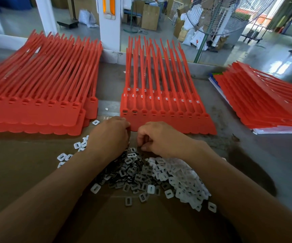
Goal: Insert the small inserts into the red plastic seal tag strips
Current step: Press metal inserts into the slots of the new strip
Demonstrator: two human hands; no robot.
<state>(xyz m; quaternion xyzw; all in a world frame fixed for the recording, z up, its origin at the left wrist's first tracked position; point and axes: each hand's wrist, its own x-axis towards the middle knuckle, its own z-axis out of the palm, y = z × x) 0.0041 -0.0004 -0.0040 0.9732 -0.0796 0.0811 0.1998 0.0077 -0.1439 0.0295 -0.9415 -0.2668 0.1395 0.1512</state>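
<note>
The middle sheet of red seal tag strips [168, 109] is laid just beyond the 2 hands. The right hand [159, 137] is curled, fingertips [144, 147] set on the heaped inserts [150, 174]; a pinch cannot be told. Fingers of the left hand [109, 134] are hidden.

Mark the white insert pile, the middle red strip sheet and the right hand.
white insert pile [182, 179], head view, heap's middle.
middle red strip sheet [176, 123], head view, near tag row.
right hand [159, 137], head view, back of hand.

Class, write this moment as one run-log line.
left hand: over insert pile, grip hidden | right hand: curled at pile, grip unclear | middle red seal strips: front sockets mostly empty
</note>
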